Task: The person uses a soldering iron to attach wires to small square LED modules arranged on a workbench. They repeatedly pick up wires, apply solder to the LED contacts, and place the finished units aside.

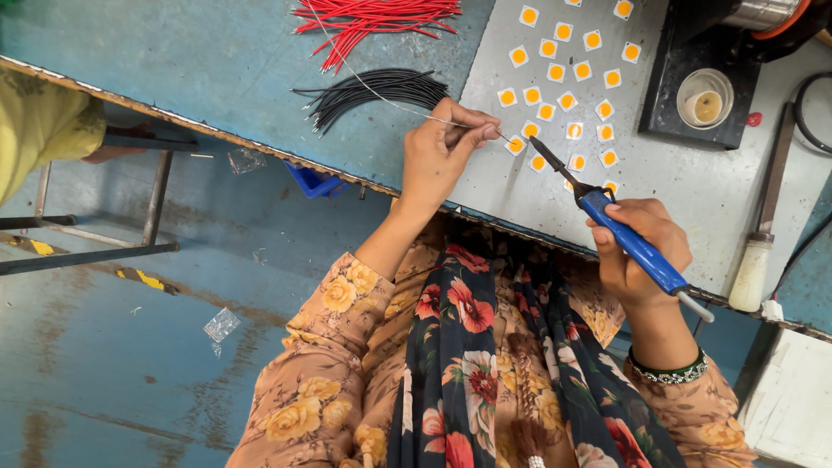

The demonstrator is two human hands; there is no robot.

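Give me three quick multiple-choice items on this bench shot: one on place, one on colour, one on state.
1. Where is the black wire bundle relative to the red wire bundle?
A) nearer the person B) farther away C) on top of it
2. What colour is the soldering iron handle?
A) red B) blue C) green
3. What does the left hand hold?
A) nothing B) a file C) thin solder wire

Answers: 1 A, black lies closer to the bench edge; 2 B, blue handle in the right hand; 3 C, wire pinched at the fingertips.
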